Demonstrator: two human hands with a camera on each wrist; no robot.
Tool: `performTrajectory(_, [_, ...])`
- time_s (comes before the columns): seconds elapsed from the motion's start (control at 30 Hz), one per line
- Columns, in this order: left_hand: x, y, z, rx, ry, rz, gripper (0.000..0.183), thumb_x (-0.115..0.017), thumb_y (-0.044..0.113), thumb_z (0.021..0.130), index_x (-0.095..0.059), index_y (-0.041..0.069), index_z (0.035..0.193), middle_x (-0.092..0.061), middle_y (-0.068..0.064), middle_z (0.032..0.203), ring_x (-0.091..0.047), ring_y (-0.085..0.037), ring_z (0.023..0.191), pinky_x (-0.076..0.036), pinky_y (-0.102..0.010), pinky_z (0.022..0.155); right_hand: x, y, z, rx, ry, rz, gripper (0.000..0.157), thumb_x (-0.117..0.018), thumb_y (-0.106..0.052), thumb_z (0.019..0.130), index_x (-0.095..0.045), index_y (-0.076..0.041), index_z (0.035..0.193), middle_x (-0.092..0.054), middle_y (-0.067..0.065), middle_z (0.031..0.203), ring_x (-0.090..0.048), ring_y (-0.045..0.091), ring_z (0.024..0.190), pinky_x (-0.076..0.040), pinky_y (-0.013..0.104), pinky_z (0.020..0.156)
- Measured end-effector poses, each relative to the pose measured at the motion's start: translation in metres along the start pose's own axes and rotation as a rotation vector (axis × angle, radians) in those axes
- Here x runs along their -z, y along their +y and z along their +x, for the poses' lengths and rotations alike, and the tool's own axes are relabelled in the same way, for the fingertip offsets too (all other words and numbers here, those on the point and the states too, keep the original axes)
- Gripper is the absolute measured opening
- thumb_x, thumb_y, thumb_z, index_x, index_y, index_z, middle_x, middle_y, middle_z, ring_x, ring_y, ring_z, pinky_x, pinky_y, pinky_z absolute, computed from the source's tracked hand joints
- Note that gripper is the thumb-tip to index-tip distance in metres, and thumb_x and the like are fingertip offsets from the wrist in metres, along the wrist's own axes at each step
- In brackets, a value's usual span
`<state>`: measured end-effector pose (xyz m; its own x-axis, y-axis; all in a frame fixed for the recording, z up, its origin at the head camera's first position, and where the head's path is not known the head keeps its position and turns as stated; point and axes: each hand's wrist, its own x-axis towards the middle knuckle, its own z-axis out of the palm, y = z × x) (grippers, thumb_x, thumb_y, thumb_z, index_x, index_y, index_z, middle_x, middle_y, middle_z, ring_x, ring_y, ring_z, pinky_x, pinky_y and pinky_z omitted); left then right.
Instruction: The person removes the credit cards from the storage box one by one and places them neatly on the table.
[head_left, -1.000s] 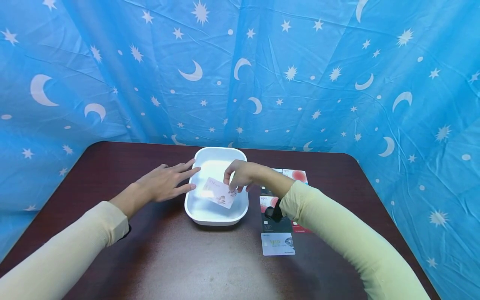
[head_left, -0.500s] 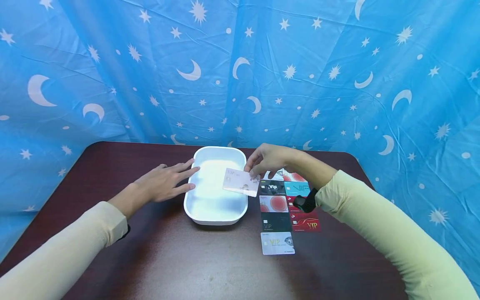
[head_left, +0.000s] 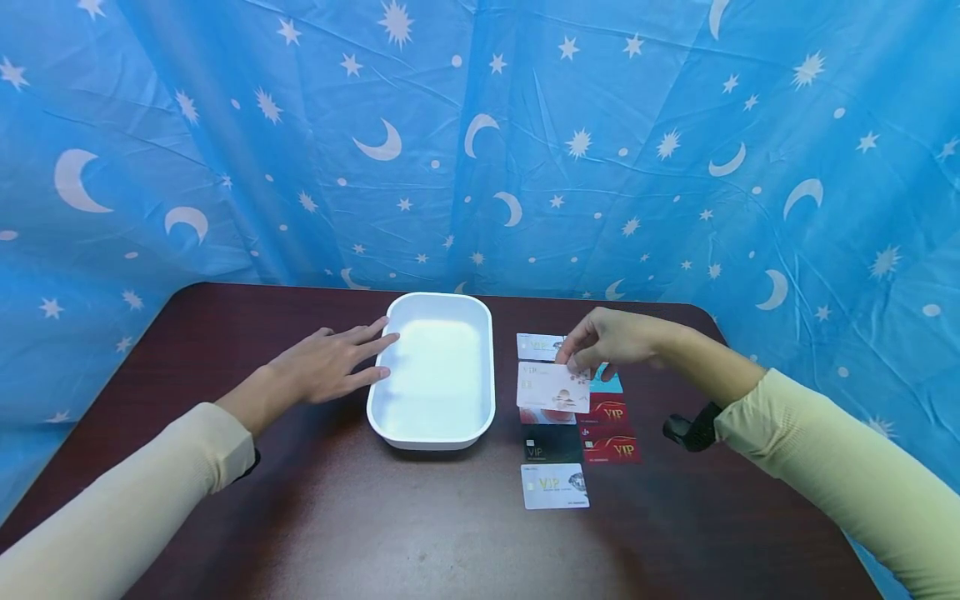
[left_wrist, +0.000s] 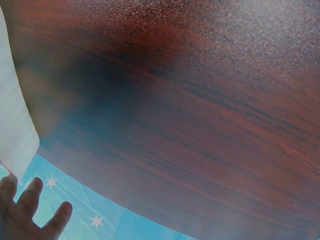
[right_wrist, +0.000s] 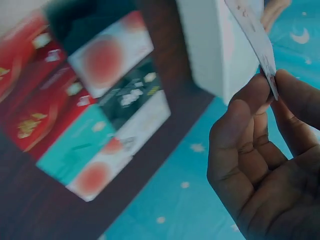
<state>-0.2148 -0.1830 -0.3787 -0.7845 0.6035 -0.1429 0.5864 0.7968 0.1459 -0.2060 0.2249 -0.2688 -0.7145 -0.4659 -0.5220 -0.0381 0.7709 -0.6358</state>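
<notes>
My right hand [head_left: 611, 337] pinches a pale pink VIP card [head_left: 551, 387] by its right end, between thumb and fingers. The card hangs over two columns of laid-out cards, overlapping several of them in the head view. Seen from the right wrist, this card [right_wrist: 255, 40] is nearly edge-on in the fingertips. A white rectangular tray [head_left: 435, 375] stands left of the cards with nothing in it. The spread fingers of my left hand [head_left: 330, 362] touch its left rim; that hand [left_wrist: 30, 212] also shows at the corner of the left wrist view.
Beneath the pink card are a white card [head_left: 538, 345], a teal card [right_wrist: 75, 150] and a card with a red circle [right_wrist: 110, 55]. Nearer lie a black card [head_left: 551, 443], a red card [head_left: 613, 443] and a silvery-white card [head_left: 555, 486]. A blue curtain [head_left: 480, 167] hangs behind the dark table [head_left: 337, 517].
My right hand has carried the pink card from inside the tray rightward to above the laid-out cards. The left hand has stayed at the tray's rim.
</notes>
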Motion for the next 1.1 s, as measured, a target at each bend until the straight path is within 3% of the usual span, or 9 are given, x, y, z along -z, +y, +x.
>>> performTrajectory(0.47, [0.001,0.0,-0.002,0.021,-0.007,0.005,0.068,-0.038,0.057,0.103,-0.03,0.019,0.158,-0.022,-0.013,0.164,-0.037,-0.038,0.142,-0.033,-0.067,0.106,-0.024,0.061,-0.016,-0.094,-0.011,-0.016,0.015,-0.071,-0.012,0.092,-0.075,-0.007,0.105,-0.071,0.004,0.095,-0.06,0.024,0.074,-0.055,0.034,0.066])
performTrajectory(1.1, [0.001,0.002,0.0,0.027,-0.01,0.002,0.066,-0.04,0.054,0.103,-0.029,0.019,0.158,-0.021,-0.013,0.164,-0.035,-0.038,0.143,-0.031,-0.068,0.107,-0.047,0.11,-0.032,-0.133,-0.016,-0.017,0.005,-0.075,-0.012,0.088,-0.073,-0.008,0.09,-0.069,0.003,0.09,-0.058,0.021,0.077,-0.052,0.032,0.063])
